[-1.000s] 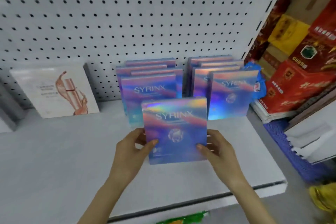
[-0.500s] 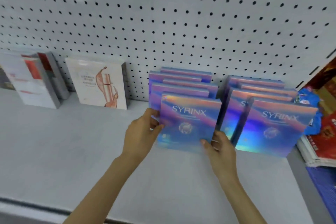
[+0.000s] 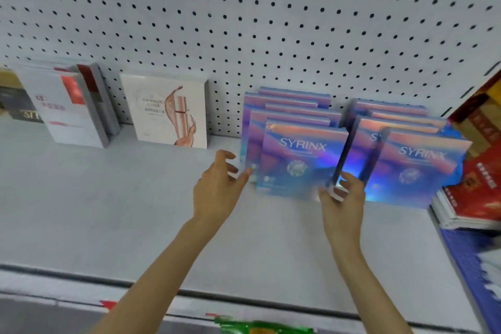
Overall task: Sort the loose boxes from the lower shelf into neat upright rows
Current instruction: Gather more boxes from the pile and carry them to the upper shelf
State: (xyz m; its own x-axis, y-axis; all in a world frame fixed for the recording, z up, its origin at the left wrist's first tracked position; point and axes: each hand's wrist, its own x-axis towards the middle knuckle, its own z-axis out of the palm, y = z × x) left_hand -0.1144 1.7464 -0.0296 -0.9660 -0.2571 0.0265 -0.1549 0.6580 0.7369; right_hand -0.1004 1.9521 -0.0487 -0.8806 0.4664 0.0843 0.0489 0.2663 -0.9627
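Note:
Two rows of holographic purple SYRINX boxes stand upright on the white shelf (image 3: 108, 211) against the pegboard. The front box of the left row (image 3: 301, 160) stands upright against the boxes behind it. My left hand (image 3: 219, 184) is at that box's left edge with relaxed fingers, only the thumb tip touching it. My right hand (image 3: 341, 198) pinches its lower right corner, thumb in front and fingers behind. Close to its right stands the right row, with its front box (image 3: 420, 168) leaning slightly.
A white box with pink artwork (image 3: 168, 111) and grey-white boxes with red marks (image 3: 73, 106) stand to the left. Red and yellow cartons (image 3: 482, 171) crowd the right end. A green packet (image 3: 260, 328) shows below the shelf's front lip (image 3: 244, 295).
Both hands carried the box from the shelf's front back against the left row. My left hand has since loosened its grip to a thumb touch. The camera view shifted left.

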